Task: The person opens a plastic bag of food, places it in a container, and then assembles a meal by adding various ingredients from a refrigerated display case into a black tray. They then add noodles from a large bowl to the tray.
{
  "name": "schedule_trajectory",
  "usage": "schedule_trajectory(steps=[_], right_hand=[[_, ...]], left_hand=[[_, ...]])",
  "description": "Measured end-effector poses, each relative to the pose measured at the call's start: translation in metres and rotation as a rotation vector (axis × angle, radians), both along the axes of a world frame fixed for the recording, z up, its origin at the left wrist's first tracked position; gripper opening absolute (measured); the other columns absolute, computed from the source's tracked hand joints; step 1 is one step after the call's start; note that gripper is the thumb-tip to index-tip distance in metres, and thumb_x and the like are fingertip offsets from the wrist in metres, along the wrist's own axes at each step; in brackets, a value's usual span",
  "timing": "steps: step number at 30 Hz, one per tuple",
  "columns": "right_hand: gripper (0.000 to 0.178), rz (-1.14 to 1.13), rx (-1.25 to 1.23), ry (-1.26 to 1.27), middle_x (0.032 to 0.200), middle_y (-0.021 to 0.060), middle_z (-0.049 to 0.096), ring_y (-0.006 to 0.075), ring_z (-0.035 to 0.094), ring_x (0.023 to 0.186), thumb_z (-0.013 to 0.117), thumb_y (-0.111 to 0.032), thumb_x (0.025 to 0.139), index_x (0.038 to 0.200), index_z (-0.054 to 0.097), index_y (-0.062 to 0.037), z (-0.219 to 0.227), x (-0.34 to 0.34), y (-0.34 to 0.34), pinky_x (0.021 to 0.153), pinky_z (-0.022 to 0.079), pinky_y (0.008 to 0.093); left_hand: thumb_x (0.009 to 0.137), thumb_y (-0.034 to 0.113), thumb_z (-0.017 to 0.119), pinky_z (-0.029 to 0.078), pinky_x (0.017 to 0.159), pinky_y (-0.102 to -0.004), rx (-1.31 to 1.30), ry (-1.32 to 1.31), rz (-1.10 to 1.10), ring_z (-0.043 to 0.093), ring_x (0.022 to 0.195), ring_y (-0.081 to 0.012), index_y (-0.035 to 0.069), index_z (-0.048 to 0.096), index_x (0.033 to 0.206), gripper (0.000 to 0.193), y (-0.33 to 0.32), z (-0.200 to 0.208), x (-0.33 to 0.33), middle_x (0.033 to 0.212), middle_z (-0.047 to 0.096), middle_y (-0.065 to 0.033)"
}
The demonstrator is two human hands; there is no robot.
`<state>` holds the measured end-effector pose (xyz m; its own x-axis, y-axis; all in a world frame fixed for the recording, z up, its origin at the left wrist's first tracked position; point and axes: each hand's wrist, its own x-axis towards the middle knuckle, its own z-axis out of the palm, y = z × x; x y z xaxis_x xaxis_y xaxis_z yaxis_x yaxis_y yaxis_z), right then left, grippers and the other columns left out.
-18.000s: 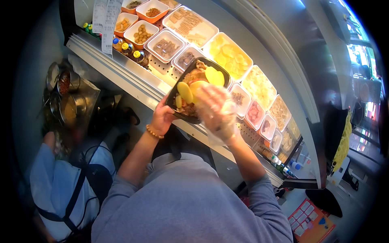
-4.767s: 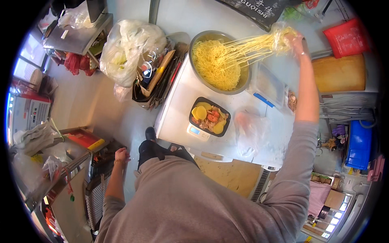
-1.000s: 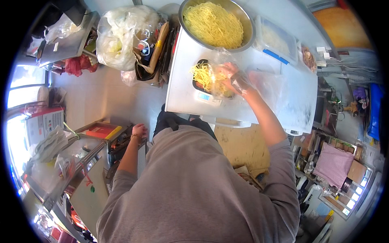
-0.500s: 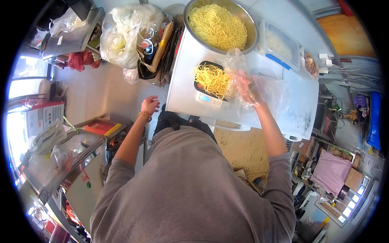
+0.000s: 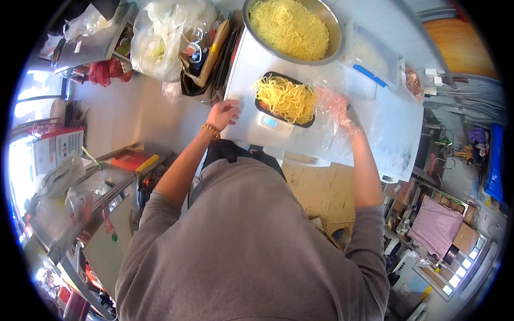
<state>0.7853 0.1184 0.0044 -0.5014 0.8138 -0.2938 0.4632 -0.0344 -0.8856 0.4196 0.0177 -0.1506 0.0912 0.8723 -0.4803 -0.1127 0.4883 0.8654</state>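
A black container (image 5: 274,116) heaped with yellow noodles (image 5: 286,99) rests on a small kitchen scale (image 5: 276,124) with a lit display. Close to the container's right side is my right hand (image 5: 340,109), inside a loose clear plastic glove. Its fingers show through the plastic, stretched toward the noodles, and I see nothing held in them. My left hand (image 5: 224,114), bare with a beaded bracelet at the wrist, hovers by the table's left edge. Its fingers are loosely bent and apart, with nothing in them.
A large metal bowl (image 5: 339,40) of noodles stands at the table's far side. Right of it is a clear plastic box (image 5: 375,51) with a blue latch. White plastic bags (image 5: 160,48) and cardboard (image 5: 211,59) crowd the left of the white table (image 5: 375,139).
My right hand has drawn back to the right from the noodles, uncovering the container's right end. My left hand has moved up and right, toward the table edge.
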Motion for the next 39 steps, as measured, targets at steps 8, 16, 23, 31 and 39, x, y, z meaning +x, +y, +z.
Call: schedule_trajectory(steps=[8, 16, 23, 31, 39], right_hand=[[0.064, -0.156, -0.23, 0.286, 0.145, 0.0085, 0.048, 0.0203, 0.047, 0.128, 0.041, -0.054, 0.097, 0.14, 0.048, -0.0071, 0.006, 0.013, 0.004, 0.1, 0.041, 0.0364], [0.057, -0.192, -0.165, 0.219, 0.137, 0.0067, 0.054, 0.018, 0.053, 0.121, 0.047, -0.044, 0.097, 0.135, 0.052, -0.0021, 0.039, -0.02, 0.011, 0.095, 0.046, 0.0344], [0.032, 0.073, 0.318, -0.212, 0.106, 0.0154, 0.061, 0.0276, 0.061, 0.097, 0.056, -0.03, 0.09, 0.11, 0.062, -0.0062, -0.022, -0.144, 0.008, 0.085, 0.049, 0.0367], [0.018, 0.045, 0.384, -0.476, 0.09, 0.0125, 0.06, 0.0245, 0.061, 0.089, 0.054, -0.027, 0.088, 0.091, 0.059, -0.0096, -0.053, -0.151, 0.017, 0.077, 0.048, 0.0378], [0.019, 0.279, 0.489, -0.081, 0.091, 0.0095, 0.066, 0.023, 0.064, 0.084, 0.061, -0.015, 0.088, 0.103, 0.065, -0.0047, -0.081, -0.089, 0.027, 0.073, 0.051, 0.0329]], left_hand=[[0.09, 0.015, 0.059, 0.058, 0.069, -0.0318, -0.048, -0.023, 0.014, 0.066, 0.086, -0.0165, 0.002, 0.06, 0.122, 0.035, -0.005, -0.003, 0.002, 0.099, 0.069, -0.009], [0.089, 0.013, 0.06, 0.058, 0.067, -0.0314, -0.09, -0.03, 0.073, 0.065, 0.082, -0.0161, 0.001, 0.06, 0.122, 0.035, -0.015, -0.015, -0.005, 0.096, 0.069, -0.0087], [0.087, 0.012, 0.061, 0.058, 0.069, -0.0319, -0.069, -0.101, 0.034, 0.066, 0.083, -0.017, 0.001, 0.061, 0.121, 0.036, -0.011, 0.002, 0.011, 0.096, 0.069, -0.0093], [0.087, 0.013, 0.061, 0.057, 0.067, -0.0311, -0.085, -0.134, 0.102, 0.065, 0.083, -0.0171, 0.0, 0.06, 0.123, 0.037, -0.021, -0.009, 0.002, 0.098, 0.068, -0.009], [0.087, 0.014, 0.061, 0.057, 0.066, -0.0308, -0.136, -0.12, 0.129, 0.063, 0.08, -0.0147, 0.001, 0.06, 0.122, 0.037, -0.038, -0.026, -0.004, 0.095, 0.067, -0.0072]])
